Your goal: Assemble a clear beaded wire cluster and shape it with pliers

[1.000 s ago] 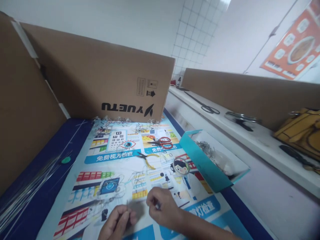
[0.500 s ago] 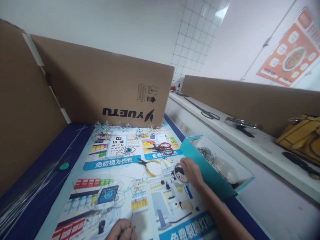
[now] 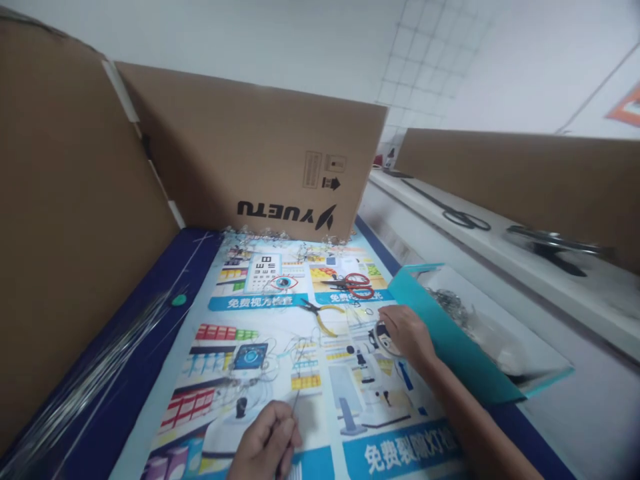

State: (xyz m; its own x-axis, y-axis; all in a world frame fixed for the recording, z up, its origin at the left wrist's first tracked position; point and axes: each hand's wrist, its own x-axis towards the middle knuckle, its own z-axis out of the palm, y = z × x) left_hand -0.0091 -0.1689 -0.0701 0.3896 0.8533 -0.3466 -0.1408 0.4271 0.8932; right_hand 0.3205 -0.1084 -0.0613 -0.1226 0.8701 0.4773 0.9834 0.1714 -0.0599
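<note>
Now reaching right hand [image 3: 407, 333] over to ring [image 3: 378, 341], can't tell if gripping; still pinching wire [image 3: 297, 401] in left hand [image 3: 270, 437], so seemingly down to one-handed hold.

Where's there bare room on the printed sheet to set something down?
Mainly the near part of the printed sheet, between the left hand and right forearm. A smaller patch looks free over the eye-chart print, left of the red-handled scissors. Crowded: the sheet's left middle, with tangled wires; the far edge, with scraps; and the ring by the right hand.
</note>
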